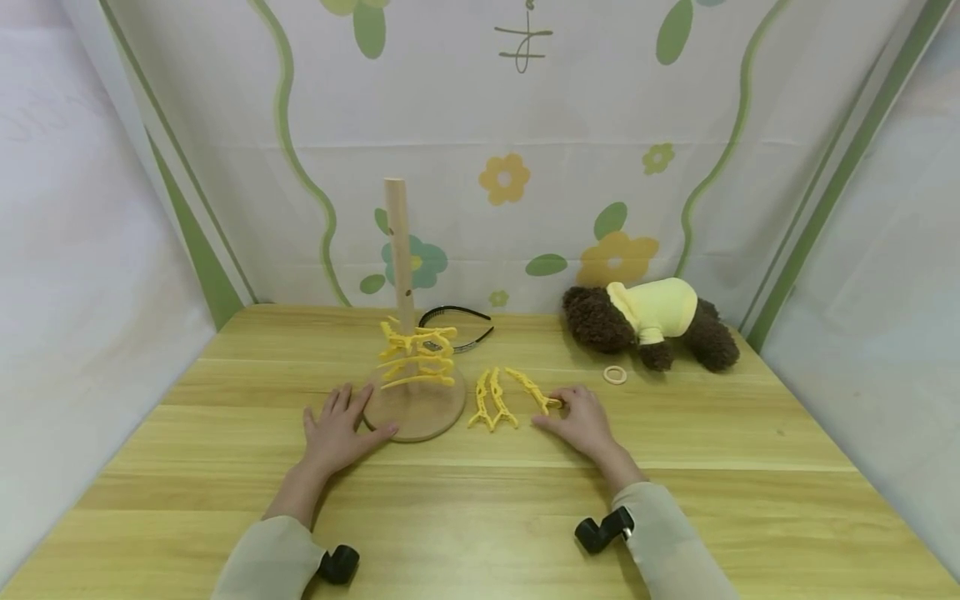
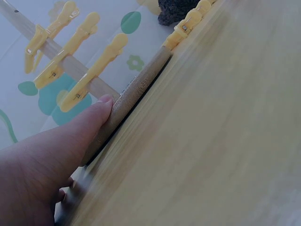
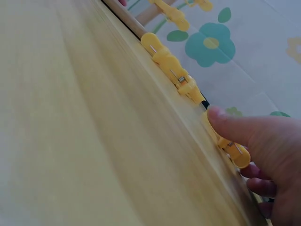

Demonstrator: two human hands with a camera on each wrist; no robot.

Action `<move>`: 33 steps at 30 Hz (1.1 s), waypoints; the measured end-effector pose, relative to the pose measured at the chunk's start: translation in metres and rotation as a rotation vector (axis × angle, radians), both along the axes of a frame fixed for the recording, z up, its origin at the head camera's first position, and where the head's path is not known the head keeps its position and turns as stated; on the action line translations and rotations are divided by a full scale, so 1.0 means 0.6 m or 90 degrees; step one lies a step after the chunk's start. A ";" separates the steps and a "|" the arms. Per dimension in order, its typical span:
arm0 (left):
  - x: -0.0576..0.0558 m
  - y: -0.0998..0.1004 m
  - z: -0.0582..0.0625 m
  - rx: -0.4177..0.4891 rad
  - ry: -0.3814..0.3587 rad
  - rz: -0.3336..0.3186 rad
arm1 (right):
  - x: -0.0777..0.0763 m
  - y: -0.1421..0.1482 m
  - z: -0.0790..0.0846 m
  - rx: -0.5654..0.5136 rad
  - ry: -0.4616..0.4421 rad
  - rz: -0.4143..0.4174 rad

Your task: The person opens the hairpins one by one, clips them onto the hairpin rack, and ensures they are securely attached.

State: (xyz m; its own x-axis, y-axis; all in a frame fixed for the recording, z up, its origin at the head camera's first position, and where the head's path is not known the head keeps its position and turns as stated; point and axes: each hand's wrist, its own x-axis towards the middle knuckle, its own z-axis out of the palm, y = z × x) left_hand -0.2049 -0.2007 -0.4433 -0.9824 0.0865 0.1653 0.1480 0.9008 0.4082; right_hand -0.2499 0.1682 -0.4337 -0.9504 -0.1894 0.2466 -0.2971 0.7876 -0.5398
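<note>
A wooden post (image 1: 400,250) rises from a round wooden base (image 1: 408,425), and several yellow hair clips (image 1: 420,362) are clamped low on it. My left hand (image 1: 337,433) lies spread at the base's left side, with thumb and forefinger against its rim. In the left wrist view the thumb (image 2: 96,113) presses the edge below the clamped clips. Right of the base, two yellow hair clips (image 1: 489,400) lie side by side on the table. My right hand (image 1: 581,421) has thumb and fingers about the forked end of another yellow hair clip (image 1: 528,386).
A black headband (image 1: 457,308) lies behind the post. At the back right is a brown plush toy (image 1: 660,312) in a yellow top, with a small pale ring (image 1: 615,375) before it. A printed cloth (image 1: 465,108) closes off the back of the wooden table (image 1: 465,525).
</note>
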 end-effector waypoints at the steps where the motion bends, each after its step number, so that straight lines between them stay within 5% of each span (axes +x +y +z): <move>1: 0.000 0.000 0.000 -0.002 -0.001 0.000 | 0.001 -0.001 0.000 -0.002 0.004 -0.002; 10: 0.000 -0.001 0.001 0.002 -0.004 0.000 | -0.003 -0.002 -0.002 -0.017 0.018 -0.015; 23: 0.002 0.001 0.003 0.001 -0.007 -0.002 | -0.012 0.016 0.017 -0.074 -0.033 0.057; 33: 0.002 0.000 0.003 0.001 -0.008 -0.002 | -0.019 0.025 0.078 -0.035 -0.054 0.118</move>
State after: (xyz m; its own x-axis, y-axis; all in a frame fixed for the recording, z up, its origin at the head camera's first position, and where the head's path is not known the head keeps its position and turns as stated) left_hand -0.2039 -0.2006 -0.4417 -0.9842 0.0886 0.1531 0.1450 0.8998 0.4115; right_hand -0.2614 0.1830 -0.3870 -0.9184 -0.3511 0.1821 -0.3857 0.6929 -0.6092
